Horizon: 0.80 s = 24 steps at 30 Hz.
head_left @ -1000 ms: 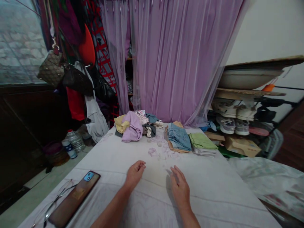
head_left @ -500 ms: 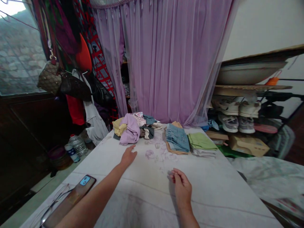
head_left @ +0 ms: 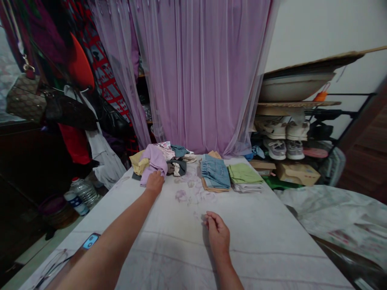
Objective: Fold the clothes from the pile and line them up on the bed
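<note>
My left hand (head_left: pixel 155 182) reaches to the front of a heap of crumpled clothes, its fingers closed on the lower edge of a lilac garment (head_left: pixel 153 159). Around that lie a yellow cloth (head_left: pixel 139 164), a pink-patterned cloth (head_left: pixel 165 150), a grey-blue piece (head_left: pixel 179 151) and a dark one with a pale tie (head_left: pixel 178 168). Low over the bed sheet, my right hand (head_left: pixel 218 233) is empty, its fingers loosely bent and a little apart. Beyond it are folded blue denim (head_left: pixel 215 172) on tan cloth and a folded green garment (head_left: pixel 244 174) on pale cloth.
A phone (head_left: pixel 86 245) and a thin cable (head_left: pixel 51 268) lie at the left edge, partly behind my left forearm. Lilac curtains (head_left: pixel 199 80) hang behind the white sheet (head_left: pixel 169 249). Bags hang at left, with bottles (head_left: pixel 86 192) on the floor. A shoe rack (head_left: pixel 284 139) stands right.
My left hand has moved forward and closed on the lilac garment. My right hand keeps about the same place over the sheet. The camera view has turned right.
</note>
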Motion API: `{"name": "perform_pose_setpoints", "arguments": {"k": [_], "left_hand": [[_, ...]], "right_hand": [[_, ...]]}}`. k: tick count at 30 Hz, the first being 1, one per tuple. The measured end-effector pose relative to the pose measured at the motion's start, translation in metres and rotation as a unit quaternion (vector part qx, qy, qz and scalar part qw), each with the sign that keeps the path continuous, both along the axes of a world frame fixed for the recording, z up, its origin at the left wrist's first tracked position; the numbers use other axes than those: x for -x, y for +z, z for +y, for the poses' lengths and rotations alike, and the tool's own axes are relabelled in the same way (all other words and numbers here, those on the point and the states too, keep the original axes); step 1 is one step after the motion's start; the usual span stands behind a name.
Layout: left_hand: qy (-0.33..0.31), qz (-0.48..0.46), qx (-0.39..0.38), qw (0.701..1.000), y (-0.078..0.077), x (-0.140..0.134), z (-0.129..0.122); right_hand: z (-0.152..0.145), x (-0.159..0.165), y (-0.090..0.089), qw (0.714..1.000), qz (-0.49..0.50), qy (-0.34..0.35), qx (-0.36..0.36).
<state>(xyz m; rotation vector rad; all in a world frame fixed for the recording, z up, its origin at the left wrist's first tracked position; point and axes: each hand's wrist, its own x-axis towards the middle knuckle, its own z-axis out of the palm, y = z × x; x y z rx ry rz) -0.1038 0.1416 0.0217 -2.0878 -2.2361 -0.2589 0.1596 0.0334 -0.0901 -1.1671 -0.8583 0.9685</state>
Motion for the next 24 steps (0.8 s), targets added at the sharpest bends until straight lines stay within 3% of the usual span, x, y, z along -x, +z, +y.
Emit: {"name": "perform_pose_setpoints", "arguments": {"k": [6, 10, 13, 16, 18, 20, 24], "left_hand": [[-0.114, 0.017, -0.020, 0.993, 0.034, -0.009, 0.012], [-0.084, -0.011, -0.073, 0.994, 0.072, -0.014, 0.019], [-0.063, -0.124, -0.180, 0.974, 0.103, -0.018, 0.022], [-0.072, -0.279, -0.234, 0.929, 0.120, -0.028, 0.019], [-0.096, -0.363, -0.203, 0.904, 0.118, -0.038, 0.014], [-0.112, -0.415, -0.158, 0.889, 0.107, -0.049, 0.005], [-0.056, -0.459, -0.093, 0.882, 0.064, -0.064, -0.017]], "right_hand": [[-0.001, 0.000, 0.004, 1.000, -0.008, 0.002, -0.005], [0.000, -0.001, 0.005, 1.000, -0.017, 0.008, -0.001], [-0.001, 0.001, 0.006, 1.000, 0.006, 0.024, 0.006], [-0.002, 0.003, 0.010, 0.995, 0.054, 0.086, 0.003], [-0.003, 0.005, 0.011, 0.987, 0.097, 0.131, 0.001], [-0.003, 0.004, 0.012, 0.974, 0.161, 0.156, 0.012], [0.003, -0.006, 0.013, 0.952, 0.262, 0.151, 0.037]]}}
